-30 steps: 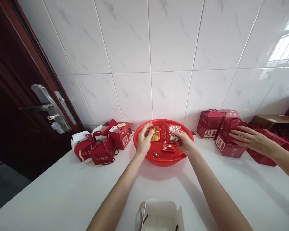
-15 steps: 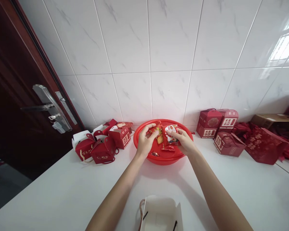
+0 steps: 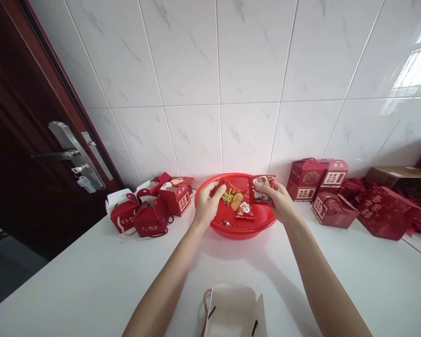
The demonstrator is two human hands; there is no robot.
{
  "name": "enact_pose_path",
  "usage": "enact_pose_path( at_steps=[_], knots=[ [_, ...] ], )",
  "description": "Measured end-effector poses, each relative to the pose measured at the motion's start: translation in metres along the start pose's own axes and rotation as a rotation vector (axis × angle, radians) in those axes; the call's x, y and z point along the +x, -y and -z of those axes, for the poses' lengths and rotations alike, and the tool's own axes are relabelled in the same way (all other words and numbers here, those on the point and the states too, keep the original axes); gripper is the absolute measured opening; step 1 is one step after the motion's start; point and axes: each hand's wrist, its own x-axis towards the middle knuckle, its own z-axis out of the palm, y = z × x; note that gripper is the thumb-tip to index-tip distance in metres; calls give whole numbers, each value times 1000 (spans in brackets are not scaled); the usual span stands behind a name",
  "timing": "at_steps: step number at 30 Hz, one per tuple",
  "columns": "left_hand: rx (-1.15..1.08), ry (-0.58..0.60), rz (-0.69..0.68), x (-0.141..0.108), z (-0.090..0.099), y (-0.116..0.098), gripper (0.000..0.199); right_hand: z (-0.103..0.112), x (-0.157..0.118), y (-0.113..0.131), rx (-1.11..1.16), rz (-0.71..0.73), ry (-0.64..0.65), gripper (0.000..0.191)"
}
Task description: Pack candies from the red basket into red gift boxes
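Observation:
Both hands are over a round red plastic basket (image 3: pixel 238 231) by the wall. My left hand (image 3: pixel 206 206) is closed on a red snack packet (image 3: pixel 232 195) with yellow lettering and a biscuit picture. Between thumb and fingers, my right hand (image 3: pixel 280 201) grips another red snack packet (image 3: pixel 262 188) with a white cartoon figure. A smaller red packet (image 3: pixel 245 210) shows below and between them, and a small wrapped sweet (image 3: pixel 226 223) lies on the basket floor. Close to me stands an open white-lined gift box (image 3: pixel 233 309) with a cord handle.
Several red gift boxes (image 3: pixel 150 217) stand at the left, some open. More closed red boxes (image 3: pixel 305 180) and a red bag (image 3: pixel 386 213) are at the right, near a cardboard box (image 3: pixel 400 174). A tiled wall (image 3: pixel 245 135) rises behind; a dark door (image 3: pixel 28 140) is left.
My hands have moved apart. The right hand has shifted right and up with its packet, uncovering the smaller packet. The packet at my left hand now shows more fully.

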Motion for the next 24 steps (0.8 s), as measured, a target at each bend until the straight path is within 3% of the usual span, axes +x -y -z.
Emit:
enact_pose_path(
  at_steps=[4, 7, 9, 14, 18, 24],
  knots=[
    [-33, -66, 19, 0, -1, 2, 26, 0, -2, 2, -154, 75, -126, 60],
    [-87, -49, 28, -1, -3, 1, 29, -2, -7, 6, -245, 106, -110, 80],
    [-128, -36, 29, -1, -5, 0, 31, -4, -10, 9, -259, 109, -22, 75],
    [-190, -74, -15, -3, -7, -6, 29, -10, -14, 13, -341, 127, 199, 26],
    [-194, -101, -46, -7, -9, -7, 26, -15, -18, 12, -401, 166, 268, 30],
    [-216, -121, -111, -14, -13, -8, 20, -21, -19, 9, -452, 239, 202, 31]
  ],
)
